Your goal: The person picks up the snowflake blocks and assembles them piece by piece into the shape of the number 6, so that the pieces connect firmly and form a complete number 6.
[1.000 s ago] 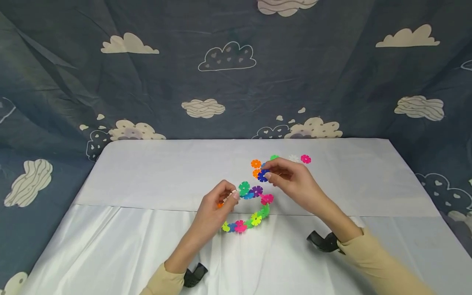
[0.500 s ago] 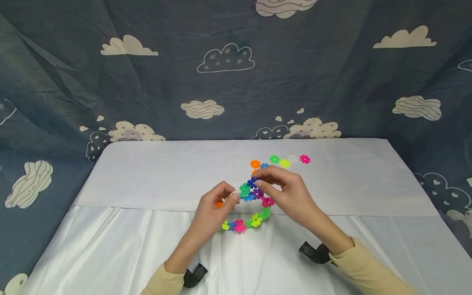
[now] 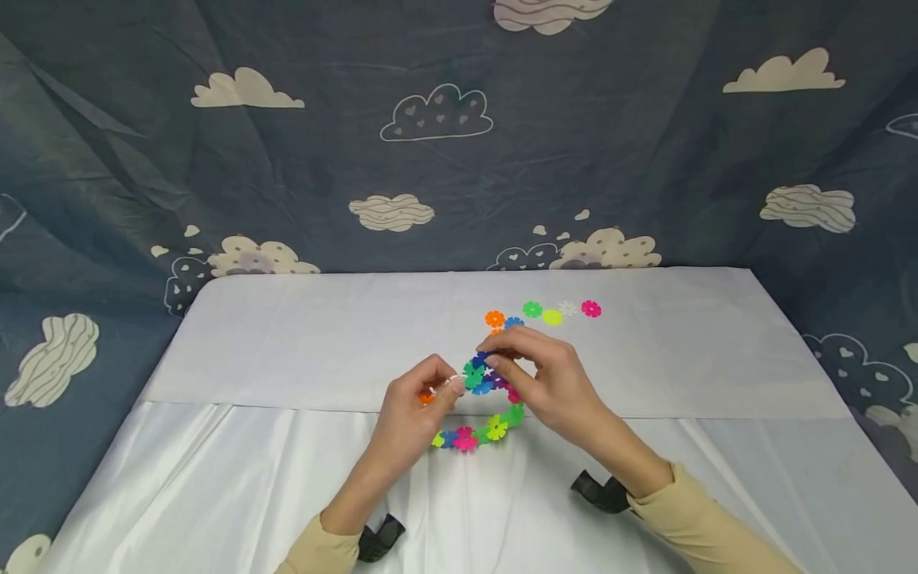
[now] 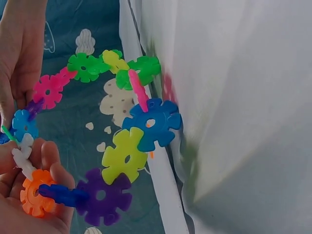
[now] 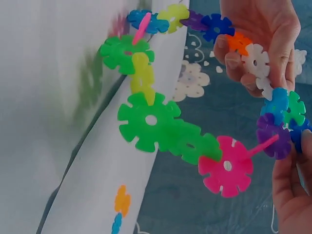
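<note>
A closed-looking loop of colourful notched flower discs point(image 3: 465, 439) hangs between both hands above the white table. My left hand point(image 3: 416, 405) pinches the loop at its white discs point(image 5: 255, 62), next to an orange disc point(image 4: 38, 194). Between thumb and fingers, my right hand point(image 3: 548, 381) pinches a dark blue disc point(image 3: 480, 361). That disc is right at the teal-green disc point(image 3: 472, 375), which sits on the loop beside light blue and purple discs point(image 5: 273, 136). Fingers partly hide the dark blue disc in the right wrist view.
Loose flower discs lie beyond the hands on the white table point(image 3: 287, 343): orange point(image 3: 495, 319), blue point(image 3: 514, 322), green point(image 3: 532, 309), yellow point(image 3: 552, 317), white point(image 3: 567, 308) and pink point(image 3: 591, 308). A dark cloud-print cloth point(image 3: 430, 175) hangs behind the table.
My right hand has moved left and slightly down, bringing the dark blue disc from apart to right at the teal-green disc. The left hand has stayed nearly still with the loop.
</note>
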{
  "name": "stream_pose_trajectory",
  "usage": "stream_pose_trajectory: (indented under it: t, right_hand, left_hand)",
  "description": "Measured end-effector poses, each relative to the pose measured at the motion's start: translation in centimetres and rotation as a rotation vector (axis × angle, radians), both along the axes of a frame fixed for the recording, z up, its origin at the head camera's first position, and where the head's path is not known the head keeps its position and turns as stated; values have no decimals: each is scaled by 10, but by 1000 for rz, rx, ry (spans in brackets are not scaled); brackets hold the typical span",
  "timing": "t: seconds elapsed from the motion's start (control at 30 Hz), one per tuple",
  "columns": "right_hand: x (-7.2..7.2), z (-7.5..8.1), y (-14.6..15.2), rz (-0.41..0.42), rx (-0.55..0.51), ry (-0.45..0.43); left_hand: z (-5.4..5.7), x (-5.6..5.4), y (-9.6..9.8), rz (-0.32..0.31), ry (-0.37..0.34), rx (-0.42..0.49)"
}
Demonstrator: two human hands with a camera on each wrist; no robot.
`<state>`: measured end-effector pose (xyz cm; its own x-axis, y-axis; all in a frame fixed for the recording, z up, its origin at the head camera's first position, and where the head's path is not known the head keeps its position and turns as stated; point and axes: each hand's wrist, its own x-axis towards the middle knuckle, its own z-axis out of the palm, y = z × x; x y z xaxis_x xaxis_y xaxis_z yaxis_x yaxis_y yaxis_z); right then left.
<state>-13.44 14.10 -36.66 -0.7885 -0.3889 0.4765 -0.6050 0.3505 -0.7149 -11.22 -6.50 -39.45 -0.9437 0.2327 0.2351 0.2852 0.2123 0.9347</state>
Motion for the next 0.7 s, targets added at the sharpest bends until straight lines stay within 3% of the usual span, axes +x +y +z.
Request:
stream_pose_trajectory:
  t: [0.13, 0.33, 0.5, 0.7]
  right_hand:
    - [-1, -1, 4, 0, -3, -62]
    - [-11, -4, 16, 11, -66, -240]
    - [-39, -16, 30, -18, -84, -352]
    - [-74, -39, 38, -87, 90, -442]
  left_hand:
    - [-3, -1, -1, -32, -16, 36]
    - [-7, -4, -2, -56, -25, 57]
    - [-6, -5, -3, -28, -70, 37]
    - [-6, -5, -3, -16, -96, 38]
